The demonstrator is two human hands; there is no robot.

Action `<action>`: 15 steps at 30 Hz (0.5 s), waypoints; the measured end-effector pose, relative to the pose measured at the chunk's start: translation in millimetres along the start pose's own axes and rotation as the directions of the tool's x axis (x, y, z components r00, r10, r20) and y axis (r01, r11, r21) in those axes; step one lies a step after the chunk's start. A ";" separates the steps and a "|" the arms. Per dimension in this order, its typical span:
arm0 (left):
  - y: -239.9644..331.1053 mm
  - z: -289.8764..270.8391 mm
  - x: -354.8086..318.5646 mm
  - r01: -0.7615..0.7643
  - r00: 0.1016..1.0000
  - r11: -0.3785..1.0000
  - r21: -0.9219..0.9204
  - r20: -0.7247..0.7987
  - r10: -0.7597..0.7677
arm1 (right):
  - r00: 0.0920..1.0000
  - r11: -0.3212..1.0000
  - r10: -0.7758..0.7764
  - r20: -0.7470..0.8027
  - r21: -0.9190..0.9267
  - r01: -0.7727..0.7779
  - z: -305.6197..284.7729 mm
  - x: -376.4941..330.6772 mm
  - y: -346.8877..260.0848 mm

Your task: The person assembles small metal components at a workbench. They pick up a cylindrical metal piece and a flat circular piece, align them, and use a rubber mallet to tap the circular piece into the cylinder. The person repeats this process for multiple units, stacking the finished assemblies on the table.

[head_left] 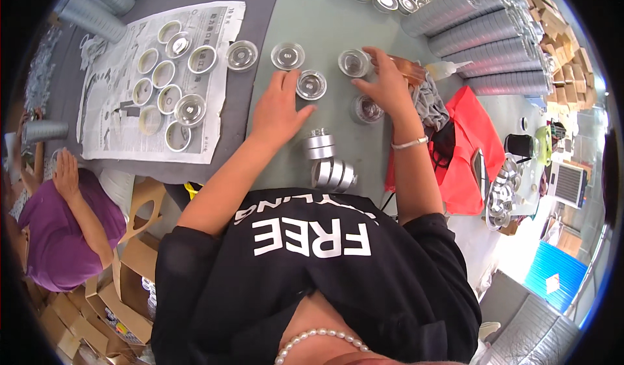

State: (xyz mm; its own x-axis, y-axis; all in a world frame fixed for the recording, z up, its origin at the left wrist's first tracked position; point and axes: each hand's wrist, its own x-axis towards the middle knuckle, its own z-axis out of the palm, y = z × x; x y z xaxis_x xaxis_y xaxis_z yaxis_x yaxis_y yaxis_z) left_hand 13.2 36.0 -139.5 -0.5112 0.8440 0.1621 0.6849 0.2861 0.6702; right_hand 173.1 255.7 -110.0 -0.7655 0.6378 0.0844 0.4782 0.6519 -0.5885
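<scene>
Left grip [279, 108] loosely spread, near clear round silver-centred dish [312, 87] on grey-green counter [367, 149]. Right grip [394, 91] wide beside clear round dish [353, 63], contact unclear. Tilted silver cylindrical tins [334, 175] could roll if forearm bumps.

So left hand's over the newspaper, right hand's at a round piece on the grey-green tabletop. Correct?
Not the left hand: the head view shows it over the grey-green tabletop, not the newspaper. Right hand at a round piece holds.

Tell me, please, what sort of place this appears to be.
Probably an assembly or packing workshop: long silvery cylindrical stacks, piled brown cardboard boxes, and shallow round clear-and-silver pieces spread across a grey-green table.
</scene>
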 end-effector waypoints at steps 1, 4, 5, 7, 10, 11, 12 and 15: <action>-4.6 5.4 3.6 0.010 1.000 1.000 0.026 -0.005 -0.010 | 1.000 1.000 0.016 0.003 0.011 -0.016 -15.6 -6.1 -16.3; -12.2 15.3 19.9 0.007 0.999 1.000 0.022 -0.034 -0.006 | 0.998 1.000 0.026 0.054 -0.019 -0.025 -31.8 -43.4 -24.3; -14.9 17.1 25.9 0.005 0.999 1.000 0.010 -0.051 -0.005 | 0.991 0.996 0.057 0.119 -0.074 -0.049 -31.6 -56.5 -28.9; -15.1 19.0 38.8 -0.023 0.996 1.000 -0.016 -0.091 0.022 | 0.987 0.996 0.011 0.163 -0.092 0.004 -20.9 -68.2 -22.6; -15.1 10.2 47.5 -0.072 0.974 0.996 -0.046 -0.216 0.061 | 0.987 0.990 0.138 0.077 -0.022 -0.137 -12.2 -73.3 -26.6; -14.5 5.0 49.8 -0.090 0.961 0.995 -0.053 -0.268 0.072 | 0.989 0.987 0.146 0.023 0.065 -0.147 -11.5 -72.4 -25.0; -12.0 -4.3 48.0 -0.046 0.974 0.994 -0.102 -0.225 0.022 | 0.984 0.949 0.177 0.034 0.260 -0.180 -8.7 -73.2 -25.1; -3.0 -19.0 42.7 0.015 0.994 0.968 -0.250 -0.102 -0.041 | 0.978 0.723 0.210 -0.008 0.674 -0.150 -0.3 -72.5 -24.4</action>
State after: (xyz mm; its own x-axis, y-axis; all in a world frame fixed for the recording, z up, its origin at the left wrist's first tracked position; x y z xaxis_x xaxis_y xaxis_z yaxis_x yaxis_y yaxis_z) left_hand -20.5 62.6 -120.8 -0.5894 0.7808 0.2071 0.5254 0.1758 0.8325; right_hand 217.2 193.7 -101.5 -0.6446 0.7637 -0.0348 0.1704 0.0990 -0.9804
